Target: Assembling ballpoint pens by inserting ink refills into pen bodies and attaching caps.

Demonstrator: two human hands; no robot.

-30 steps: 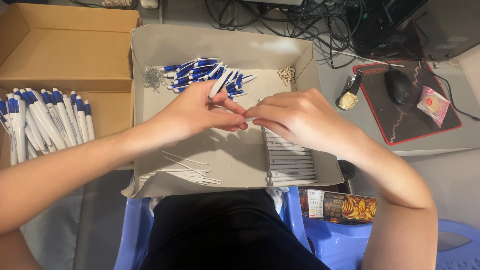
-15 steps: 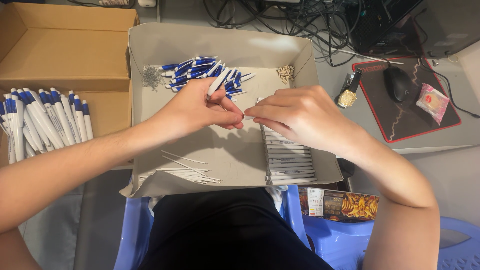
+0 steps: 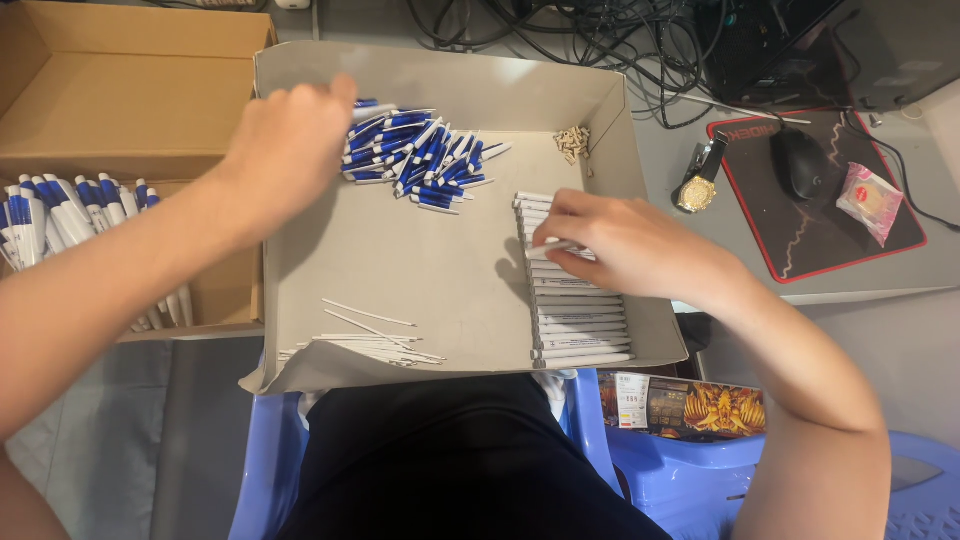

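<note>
A grey cardboard tray (image 3: 440, 72) lies on my lap. My left hand (image 3: 285, 145) hovers over its far left corner, beside a heap of blue-and-white pen parts (image 3: 420, 152); its fingers curl downward and hide whatever is under them. My right hand (image 3: 620, 245) rests on a neat row of white pen barrels (image 3: 582, 322) along the tray's right wall, with thumb and fingers pinching one white barrel (image 3: 548, 246) at the row's upper part. Thin white refills (image 3: 370, 340) lie loose near the tray's front left.
A small heap of tan bits (image 3: 572, 142) sits at the tray's far right. To the left, a brown cardboard box (image 3: 120, 95) holds several assembled blue-and-white pens (image 3: 60, 210). On the right are a wristwatch (image 3: 695, 185), mouse (image 3: 800, 160), mouse pad (image 3: 770, 230) and pink packet (image 3: 868, 200).
My hands were together over the tray's middle. They have parted: the left has swung to the far left corner, the right has dropped onto the row of white barrels.
</note>
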